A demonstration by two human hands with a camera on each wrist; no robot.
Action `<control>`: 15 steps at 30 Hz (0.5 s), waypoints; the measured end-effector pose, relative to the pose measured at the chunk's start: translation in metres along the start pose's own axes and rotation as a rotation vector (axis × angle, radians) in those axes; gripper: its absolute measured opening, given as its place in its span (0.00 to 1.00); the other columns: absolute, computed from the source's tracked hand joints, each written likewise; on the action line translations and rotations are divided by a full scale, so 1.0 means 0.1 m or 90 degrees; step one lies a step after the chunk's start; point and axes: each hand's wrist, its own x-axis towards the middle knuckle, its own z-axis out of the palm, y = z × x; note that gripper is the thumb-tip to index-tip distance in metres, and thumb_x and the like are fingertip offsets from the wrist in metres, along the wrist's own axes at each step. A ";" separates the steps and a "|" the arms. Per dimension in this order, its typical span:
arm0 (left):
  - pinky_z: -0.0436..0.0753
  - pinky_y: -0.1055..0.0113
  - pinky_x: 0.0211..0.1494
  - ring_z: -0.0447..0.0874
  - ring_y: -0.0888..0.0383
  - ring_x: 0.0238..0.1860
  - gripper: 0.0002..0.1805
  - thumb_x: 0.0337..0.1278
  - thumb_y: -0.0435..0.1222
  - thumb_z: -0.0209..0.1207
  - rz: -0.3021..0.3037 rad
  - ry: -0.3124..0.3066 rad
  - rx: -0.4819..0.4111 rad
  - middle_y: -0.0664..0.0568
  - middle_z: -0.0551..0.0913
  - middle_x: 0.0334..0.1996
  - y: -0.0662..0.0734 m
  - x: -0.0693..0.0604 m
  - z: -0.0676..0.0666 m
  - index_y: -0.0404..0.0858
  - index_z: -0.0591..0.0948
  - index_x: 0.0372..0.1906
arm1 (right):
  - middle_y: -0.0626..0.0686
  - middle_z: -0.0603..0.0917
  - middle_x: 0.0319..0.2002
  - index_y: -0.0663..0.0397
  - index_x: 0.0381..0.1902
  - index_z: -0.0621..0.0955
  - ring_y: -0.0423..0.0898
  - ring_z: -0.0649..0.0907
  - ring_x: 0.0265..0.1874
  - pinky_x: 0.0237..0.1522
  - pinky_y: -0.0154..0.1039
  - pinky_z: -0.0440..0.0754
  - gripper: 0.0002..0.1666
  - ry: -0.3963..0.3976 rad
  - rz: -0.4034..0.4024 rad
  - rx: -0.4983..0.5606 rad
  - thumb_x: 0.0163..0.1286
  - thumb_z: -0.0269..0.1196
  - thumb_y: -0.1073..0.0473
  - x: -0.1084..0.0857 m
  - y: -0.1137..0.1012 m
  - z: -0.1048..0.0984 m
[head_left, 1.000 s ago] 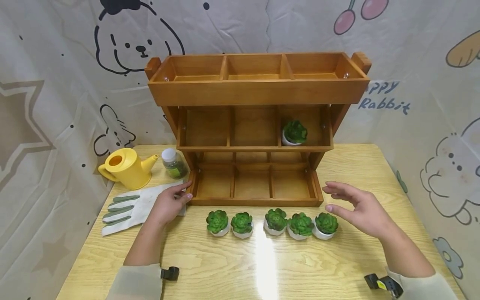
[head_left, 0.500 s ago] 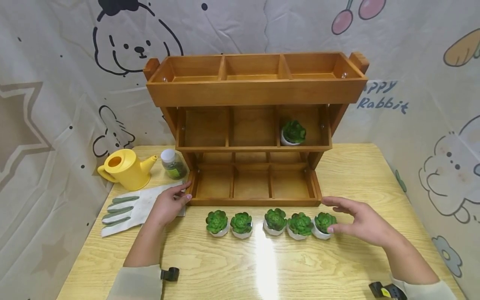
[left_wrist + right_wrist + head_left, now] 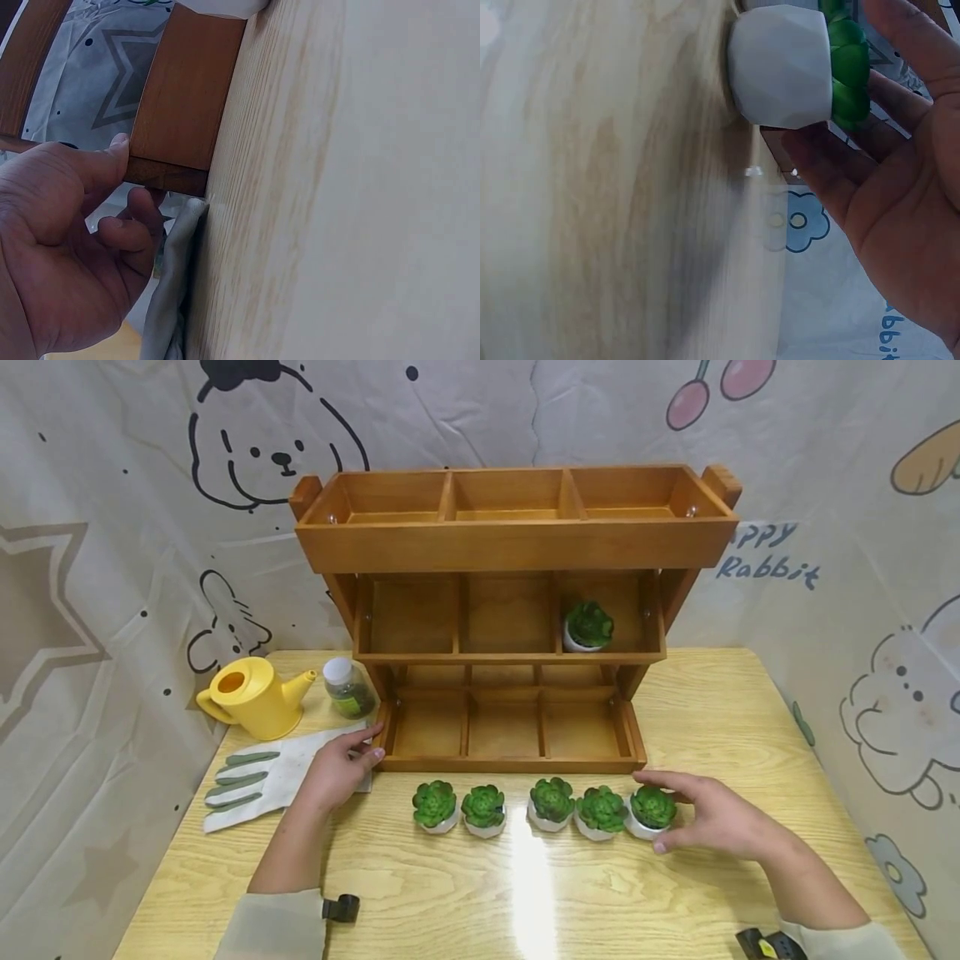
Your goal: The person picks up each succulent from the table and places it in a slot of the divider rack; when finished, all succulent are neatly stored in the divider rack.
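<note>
Right, R hand (image 3: pixel 716 818) has thumb & fingers spread loosely around the small leafy green plant in a faceted white pot (image 3: pixel 652 807), which stands on the pale wood-grain worktop (image 3: pixel 435 893) at the R end of the front row; can't tell re contact. Over on the other side, L hand (image 3: pixel 337 768) grips the btm L corner of the three-tier brown wooden shelf (image 3: pixel 510 547), w/ a white-and-green fabric glove (image 3: pixel 288 766) just beside.

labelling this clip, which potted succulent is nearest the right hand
The rightmost potted succulent on the table; the right hand curves around only that one.
</note>
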 end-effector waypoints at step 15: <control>0.78 0.60 0.43 0.79 0.48 0.49 0.27 0.75 0.42 0.61 -0.002 0.001 0.002 0.44 0.81 0.50 0.00 0.00 0.01 0.48 0.75 0.75 | 0.57 0.81 0.65 0.52 0.73 0.75 0.59 0.81 0.62 0.62 0.60 0.76 0.51 -0.017 0.007 -0.081 0.51 0.83 0.57 0.05 0.02 0.02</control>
